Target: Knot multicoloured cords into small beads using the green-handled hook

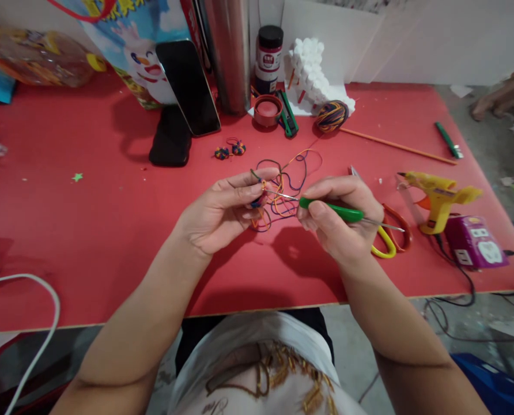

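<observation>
My left hand [226,210] pinches a small multicoloured crochet piece [259,199] just above the red table [88,230]. My right hand [339,216] grips a green-handled crochet hook [332,210]; its metal tip points left into the piece. Loose multicoloured yarn [289,184] loops on the table between and behind the hands and runs back to a yarn ball [331,115]. Two small finished crochet bits [230,150] lie farther back.
A yellow glue gun [438,196], a purple power strip [477,242] and scissors [390,233] lie at right. A phone [188,86] leans at the back, beside a metal cylinder [229,52], a jar [269,57], white foam [317,75]. An orange stick [397,147] and green pen [448,140] lie back right.
</observation>
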